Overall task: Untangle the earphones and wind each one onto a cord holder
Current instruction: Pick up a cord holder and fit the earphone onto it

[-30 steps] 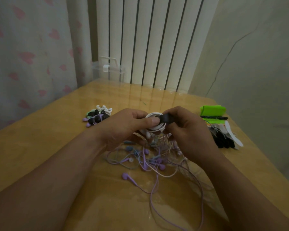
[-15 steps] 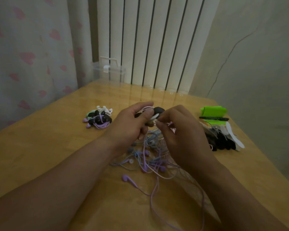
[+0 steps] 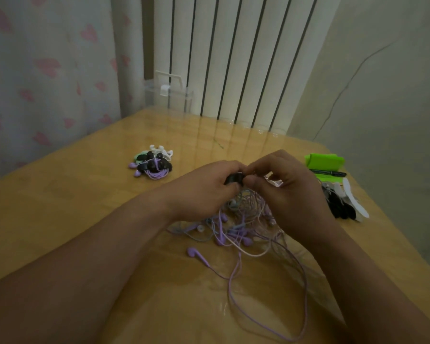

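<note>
In the head view, a black cord holder (image 3: 233, 179) is held above the table (image 3: 60, 207) between both hands. It is clasped by the curled fingers of the left hand (image 3: 204, 192) and pinched from the other side by the right hand (image 3: 291, 194). The tangled earphones (image 3: 241, 227), purple and pale blue, are spread on the table just beneath the hands. Wound sets (image 3: 153, 163) are piled further left, and spare holders (image 3: 343, 204) are laid near the right edge.

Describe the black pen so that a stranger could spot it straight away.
Start at the wooden table and go to its right edge, where a bright green item lies. The black pen rests across that item's near side. It is the only thin straight stick there; the black and white cord holders nearer the person are wider and heaped together.
</note>
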